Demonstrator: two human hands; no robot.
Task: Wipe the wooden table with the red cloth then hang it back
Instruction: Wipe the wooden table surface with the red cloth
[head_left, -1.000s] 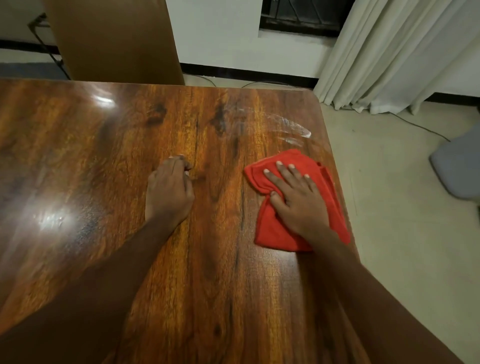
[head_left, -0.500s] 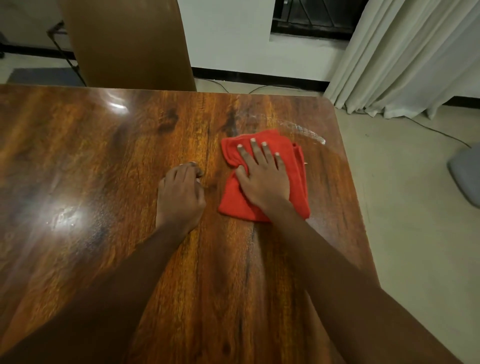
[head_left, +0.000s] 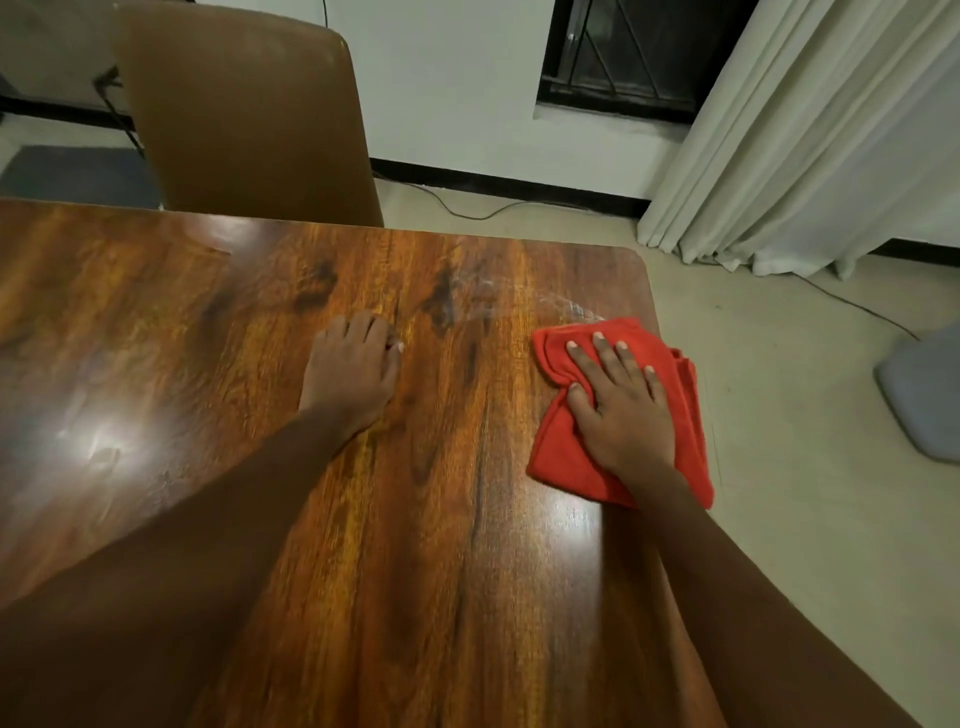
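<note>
A glossy wooden table (head_left: 426, 545) fills most of the view. The red cloth (head_left: 563, 457) lies bunched at the table's right edge, and part of it hangs slightly over that edge. My right hand (head_left: 621, 410) presses flat on the cloth with the fingers spread. My left hand (head_left: 353, 374) rests on the bare wood near the middle of the table, fingers curled under, holding nothing. A faint damp smear (head_left: 566, 306) shows on the wood just beyond the cloth.
A brown chair (head_left: 249, 114) stands against the table's far edge. White curtains (head_left: 810, 135) hang at the back right, with a dark window (head_left: 623, 52) beside them. A cable (head_left: 467, 208) trails over the pale floor, and a grey object (head_left: 924, 395) sits at the right.
My right hand has slid the red cloth from the middle of the table back to the right edge. My left hand has stayed in place on the wood.
</note>
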